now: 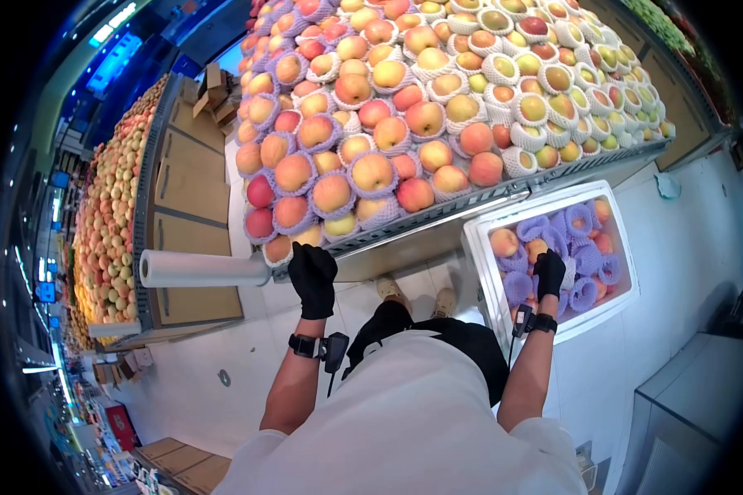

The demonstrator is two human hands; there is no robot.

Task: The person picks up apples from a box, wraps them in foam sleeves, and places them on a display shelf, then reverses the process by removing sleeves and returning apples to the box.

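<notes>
- Here the left hand, in a black glove, rests at the front edge of the fruit display shelf, fingers curled by an apple; whether it grips anything cannot be told.
- The right hand, also gloved, reaches down into the white box, closed around a purple foam net.
- A roll of plastic bags sits just left of the left hand.

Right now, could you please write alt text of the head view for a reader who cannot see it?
A person in black gloves stands at a sloped display of apples; the left hand rests at its front edge beside a roll of plastic bags. The right hand reaches into a white box of apples in purple foam nets.
</notes>
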